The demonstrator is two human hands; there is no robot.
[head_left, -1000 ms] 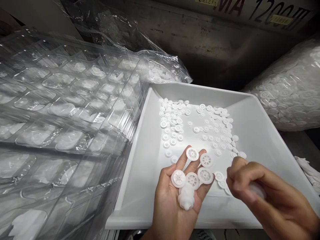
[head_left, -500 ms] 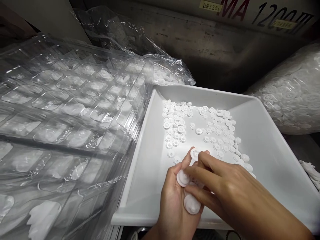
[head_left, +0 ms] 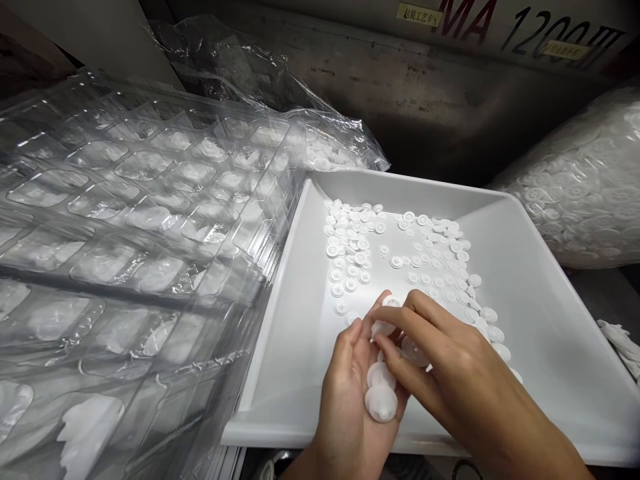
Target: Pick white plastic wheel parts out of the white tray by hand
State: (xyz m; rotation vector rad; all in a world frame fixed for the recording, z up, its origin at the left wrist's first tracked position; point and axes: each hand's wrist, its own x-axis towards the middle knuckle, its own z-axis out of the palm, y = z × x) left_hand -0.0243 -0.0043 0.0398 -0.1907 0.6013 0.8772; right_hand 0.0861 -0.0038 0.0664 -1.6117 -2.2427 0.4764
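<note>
My left hand (head_left: 345, 393) is cupped, palm up, over the near part of a light grey plastic tray (head_left: 274, 373). Several small white plastic gears (head_left: 381, 403) rest in its palm and against its fingers. My right hand (head_left: 450, 360) reaches across from the right, with thumb and forefinger closed on one white gear (head_left: 382, 328) near the left fingertips. Another pale gear (head_left: 414, 351) shows beneath the right fingers, partly covered. More loose white gears (head_left: 350, 271) lie on the tray floor beyond both hands, in a left group and a right group.
Stacked clear blister trays (head_left: 165, 167) holding white parts stand along the left side. A clear bag of white gears (head_left: 590, 193) bulges at the right. Crumpled clear plastic film (head_left: 345, 127) lies behind the tray, before a machine panel with lettering (head_left: 465, 20).
My right hand has shifted slightly, and the gear in its fingers has moved up toward the left fingertips. The gears in my left palm have changed position.
</note>
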